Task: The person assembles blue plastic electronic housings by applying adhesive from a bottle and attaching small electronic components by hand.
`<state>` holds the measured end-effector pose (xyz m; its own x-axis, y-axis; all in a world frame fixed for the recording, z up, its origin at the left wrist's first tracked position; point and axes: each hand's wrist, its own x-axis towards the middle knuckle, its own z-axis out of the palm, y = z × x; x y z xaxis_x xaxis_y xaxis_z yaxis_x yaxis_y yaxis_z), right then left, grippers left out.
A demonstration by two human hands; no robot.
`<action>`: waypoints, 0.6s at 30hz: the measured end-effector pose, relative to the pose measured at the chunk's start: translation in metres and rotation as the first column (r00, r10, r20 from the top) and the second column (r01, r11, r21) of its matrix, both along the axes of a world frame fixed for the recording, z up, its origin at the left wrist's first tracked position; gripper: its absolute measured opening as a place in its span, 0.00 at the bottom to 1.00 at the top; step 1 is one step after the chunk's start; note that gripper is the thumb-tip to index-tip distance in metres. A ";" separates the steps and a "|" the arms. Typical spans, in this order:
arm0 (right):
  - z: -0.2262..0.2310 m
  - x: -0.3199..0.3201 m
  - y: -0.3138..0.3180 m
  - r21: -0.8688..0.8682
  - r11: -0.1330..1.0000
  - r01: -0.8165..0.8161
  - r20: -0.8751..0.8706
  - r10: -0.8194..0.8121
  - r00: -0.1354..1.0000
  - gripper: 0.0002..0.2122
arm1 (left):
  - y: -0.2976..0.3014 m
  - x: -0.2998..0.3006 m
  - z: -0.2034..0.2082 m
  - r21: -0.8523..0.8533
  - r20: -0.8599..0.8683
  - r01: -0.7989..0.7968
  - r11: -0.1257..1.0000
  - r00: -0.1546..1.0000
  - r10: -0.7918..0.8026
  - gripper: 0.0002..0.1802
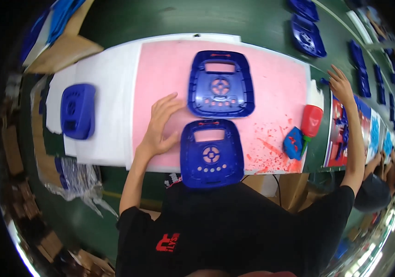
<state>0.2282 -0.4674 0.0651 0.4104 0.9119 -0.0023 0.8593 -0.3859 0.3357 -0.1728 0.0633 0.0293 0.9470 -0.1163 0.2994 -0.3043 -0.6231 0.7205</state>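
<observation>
**Two panels on mat, none in hand**

Head view: L hand (pixel 160 127) spread flat on pink mat (pixel 276 78), touching far blue panel (pixel 221 84); near panel (pixel 211 153) at counter edge. R hand (pixel 340 85) open, reaching to conveyor. Nothing gripped yet; I judge it early.

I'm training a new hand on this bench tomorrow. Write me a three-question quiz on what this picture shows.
1. True or false: both blue panels on the pink mat lie flat, one beyond the other.
2. Where does the left hand rest? A) on the pink mat, beside the nearer panel; B) on the red-capped tool; C) on the blue part at far left.
3. Fill in: the right hand reaches out past the mat's ____ edge.

Key
1. True.
2. A: it lies open, palm down, on the mat by the two panels.
3. Right; it is open, fingers spread, near the printed sheets.
</observation>
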 end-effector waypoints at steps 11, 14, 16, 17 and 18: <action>-0.004 -0.081 0.123 0.712 0.544 0.444 -0.380 -0.232 0.895 0.16 | -0.029 -0.023 0.000 0.010 0.019 -0.251 0.968 0.968 0.251 0.28; 0.030 -0.144 0.195 0.655 0.571 0.495 -0.421 -0.269 0.866 0.16 | -0.042 -0.033 -0.010 0.129 0.038 -0.247 0.960 0.969 0.244 0.21; 0.035 -0.156 0.219 0.620 0.643 0.451 -0.497 -0.122 0.859 0.15 | -0.047 -0.030 -0.025 -0.017 -0.013 -0.315 0.949 0.949 0.315 0.17; 0.032 -0.163 0.236 0.655 0.639 0.402 -0.467 -0.075 0.881 0.15 | -0.050 -0.029 -0.026 -0.042 0.016 -0.339 0.940 0.940 0.340 0.15; 0.029 -0.171 0.252 0.685 0.636 0.354 -0.435 -0.032 0.900 0.15 | -0.052 -0.028 -0.024 -0.039 0.016 -0.330 0.943 0.943 0.331 0.15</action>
<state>0.0574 -0.2158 0.0942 0.6915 0.5692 0.4448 0.7222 -0.5316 -0.4426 -0.2013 0.0112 0.0053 0.9234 0.2130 0.3192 -0.1018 -0.6660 0.7389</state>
